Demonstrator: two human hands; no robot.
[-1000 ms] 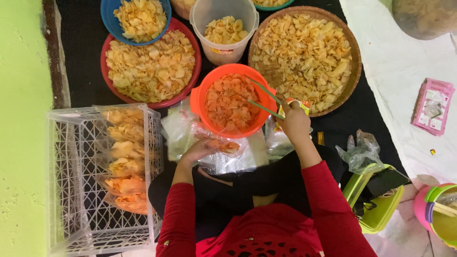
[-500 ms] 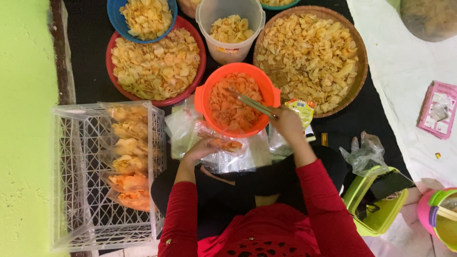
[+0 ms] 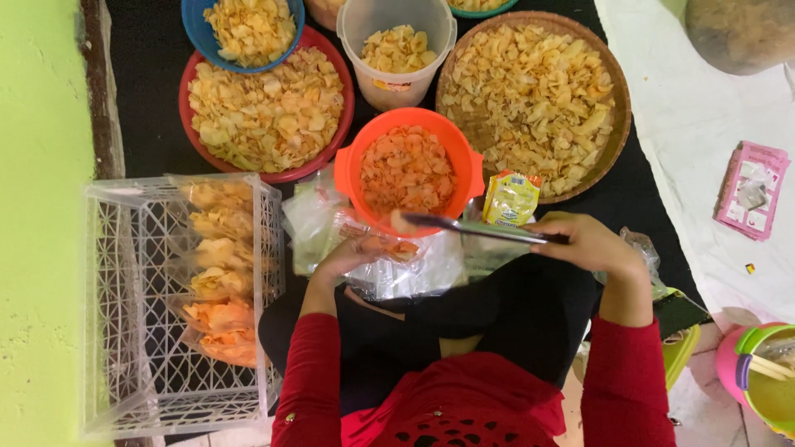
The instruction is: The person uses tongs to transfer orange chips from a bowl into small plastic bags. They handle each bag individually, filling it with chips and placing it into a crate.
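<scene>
The wide woven tray (image 3: 617, 124) of pale chips fills the far right, its far rim cut off by the top edge, with dark mat showing just to its right before the white cloth (image 3: 704, 165) begins. The red basin (image 3: 344, 124) of yellow chips sits far left of centre, partly covered by a blue bowl (image 3: 199, 33) whose far side runs out of view. Between them stands a white bucket (image 3: 397, 83), its top also cropped. On the left, the white plastic crate (image 3: 132, 372) holds filled clear bags of chips along its right side only; its left part is bare lattice, and it presses close to the green wall.

The orange bowl (image 3: 352, 178) of orange chips lies in the middle, nearest the person, touching the red basin's rim. Just right of it leans a small yellow packet (image 3: 509, 199). The right hand (image 3: 592, 244) is closed around metal tongs (image 3: 472, 228), which reach left over the bowl's near rim; whether their tips pinch a chip is hard to make out. The left hand (image 3: 352, 257) curls loosely around the mouth of a clear plastic bag (image 3: 406, 269) resting on the lap, with a few orange chips inside. More clear bags lie crumpled beneath, their edges blurred together.
</scene>
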